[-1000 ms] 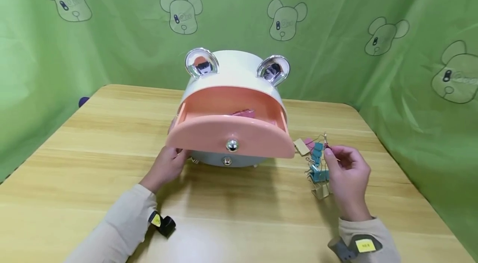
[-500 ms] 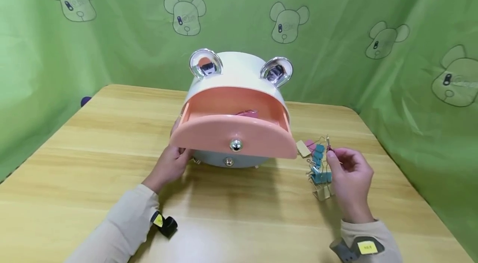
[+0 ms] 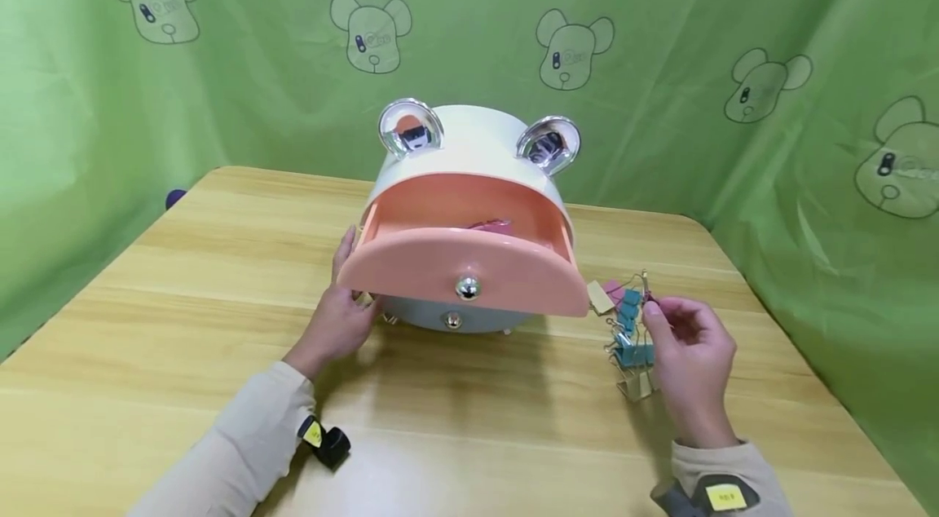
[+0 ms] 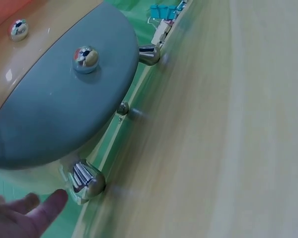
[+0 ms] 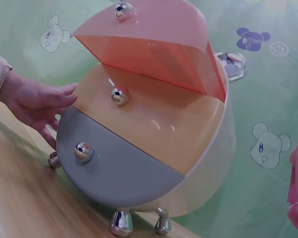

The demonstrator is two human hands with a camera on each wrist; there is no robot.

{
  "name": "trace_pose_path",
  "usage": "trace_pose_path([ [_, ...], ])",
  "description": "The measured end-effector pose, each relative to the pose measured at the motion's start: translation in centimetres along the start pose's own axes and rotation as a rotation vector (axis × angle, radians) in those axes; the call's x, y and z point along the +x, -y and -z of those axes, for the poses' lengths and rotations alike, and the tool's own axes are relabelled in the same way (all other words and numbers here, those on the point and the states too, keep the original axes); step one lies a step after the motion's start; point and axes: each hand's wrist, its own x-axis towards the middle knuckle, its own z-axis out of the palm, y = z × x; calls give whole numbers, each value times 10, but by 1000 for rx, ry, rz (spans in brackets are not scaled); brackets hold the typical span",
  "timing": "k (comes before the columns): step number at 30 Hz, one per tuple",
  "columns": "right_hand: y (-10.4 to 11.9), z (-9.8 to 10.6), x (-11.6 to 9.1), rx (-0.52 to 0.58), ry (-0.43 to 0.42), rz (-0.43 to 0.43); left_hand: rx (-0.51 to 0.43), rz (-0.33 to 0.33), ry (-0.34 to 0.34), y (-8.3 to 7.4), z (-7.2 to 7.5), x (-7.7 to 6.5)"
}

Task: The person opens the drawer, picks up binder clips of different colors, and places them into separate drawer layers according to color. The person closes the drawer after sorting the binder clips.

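Note:
A rounded desktop drawer box with a white shell (image 3: 480, 130) stands on the table, its pink top drawer (image 3: 403, 264) pulled out. Inside that drawer lies a pink binder clip (image 3: 497, 227). My left hand (image 3: 337, 325) is at the box's left side, fingers extended along it, fingertips near a silver foot (image 4: 87, 181) in the left wrist view. On the right, my right hand (image 3: 693, 358) pinches a pink binder clip (image 5: 292, 187) between thumb and fingers, its wire handle pointing up. Most of this clip is hidden by the fingers.
Beside the right hand lie several loose binder clips, among them a turquoise one (image 3: 637, 355) and a cream one (image 3: 600, 298). The orange middle drawer (image 5: 154, 116) and grey bottom drawer (image 5: 114, 163) are closed. A green curtain (image 3: 469, 19) surrounds the wooden table (image 3: 455, 427).
The head view has shifted slightly, so the scene sits a little further right and lower. More of the left hand's fingers shows beside the box. The right hand keeps its pinch on the binder clip.

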Motion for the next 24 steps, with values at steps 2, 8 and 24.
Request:
trace_pose_path([
  [2,3,-2,0,79,3,1,-6,-6,-21,0,-2,1],
  [8,10,-9,1,189,10,11,66,-95,-91,0,-6,4],
  [24,25,-21,2,270,41,45,18,-140,-102,2,-12,7],
])
